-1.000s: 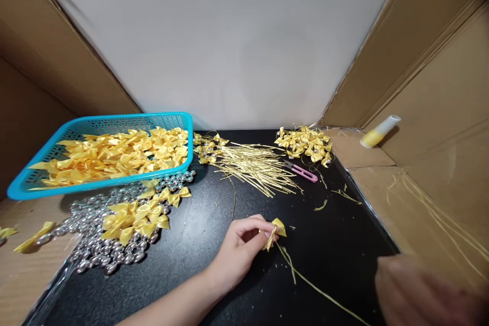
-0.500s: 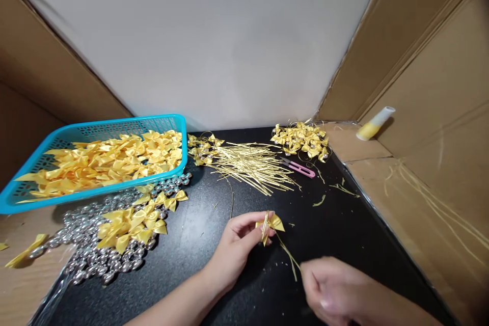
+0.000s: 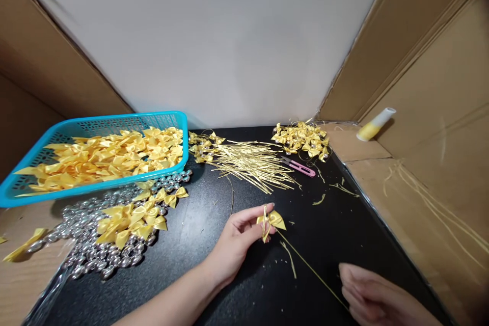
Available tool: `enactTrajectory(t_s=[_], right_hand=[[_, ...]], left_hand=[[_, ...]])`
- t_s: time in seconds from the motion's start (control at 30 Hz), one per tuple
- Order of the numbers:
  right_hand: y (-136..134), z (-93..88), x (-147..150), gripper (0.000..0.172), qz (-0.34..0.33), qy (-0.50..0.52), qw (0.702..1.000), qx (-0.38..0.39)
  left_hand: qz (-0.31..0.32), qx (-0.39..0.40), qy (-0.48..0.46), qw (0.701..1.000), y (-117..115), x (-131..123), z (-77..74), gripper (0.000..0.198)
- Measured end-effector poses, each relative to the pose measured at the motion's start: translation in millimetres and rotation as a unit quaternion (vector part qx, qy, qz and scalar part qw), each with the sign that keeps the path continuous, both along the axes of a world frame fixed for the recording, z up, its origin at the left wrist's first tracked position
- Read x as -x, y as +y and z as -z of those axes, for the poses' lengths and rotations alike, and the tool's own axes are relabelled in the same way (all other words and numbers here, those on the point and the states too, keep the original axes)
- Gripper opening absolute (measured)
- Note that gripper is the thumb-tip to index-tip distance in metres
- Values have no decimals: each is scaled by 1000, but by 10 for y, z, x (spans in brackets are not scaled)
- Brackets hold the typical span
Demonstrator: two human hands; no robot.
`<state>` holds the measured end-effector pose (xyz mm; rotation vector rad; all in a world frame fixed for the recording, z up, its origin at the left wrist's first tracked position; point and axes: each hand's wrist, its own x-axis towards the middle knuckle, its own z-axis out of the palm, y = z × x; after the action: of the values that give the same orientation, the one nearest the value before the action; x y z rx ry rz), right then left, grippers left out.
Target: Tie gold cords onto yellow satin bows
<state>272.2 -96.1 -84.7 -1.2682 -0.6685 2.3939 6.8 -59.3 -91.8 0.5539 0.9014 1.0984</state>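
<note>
Between the thumb and fingers of my left hand is a yellow satin bow, with a gold tie standing across it at the fingertips. From the bow a thin yellow thread runs straight down to the right, toward my closed right hand. The thread's far end is hidden at that hand, whose fingers are curled around it. A short loose scrap of thread lies on the black table below the bow.
A blue basket full of yellow bows stands at the left, with silver beads and loose bows before it. Gold ties, pink thread snips and finished bows lie behind. A thread cone stands right.
My right hand has moved right and away from the bow, and the thread between my hands is now stretched straight. My left hand keeps its hold, nearly in place.
</note>
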Motion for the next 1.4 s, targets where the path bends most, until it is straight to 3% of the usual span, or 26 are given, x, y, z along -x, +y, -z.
enactTrajectory(t_s=[0.13,0.27,0.4,0.7,1.13,1.4], right_hand=[[66,-45,226,44,-11,-138,971,-194],[157,-110,627,33,-35,-225,885,-407],[229,-96,884,29,-28,-254,819,-514],[257,-22,879,24,-19,-283,786,-549],[295,-125,866,22,-37,-311,735,-601],[301,-140,850,22,-57,-329,730,-596]], left_hand=[[9,-8,13,1000,-12,5,19,31],[13,-10,24,1000,-16,19,40,32],[20,-14,22,999,-29,25,29,30],[28,-19,-6,999,-41,17,8,26],[48,-37,15,998,-39,14,-2,24],[51,-42,20,998,-38,14,-20,25]])
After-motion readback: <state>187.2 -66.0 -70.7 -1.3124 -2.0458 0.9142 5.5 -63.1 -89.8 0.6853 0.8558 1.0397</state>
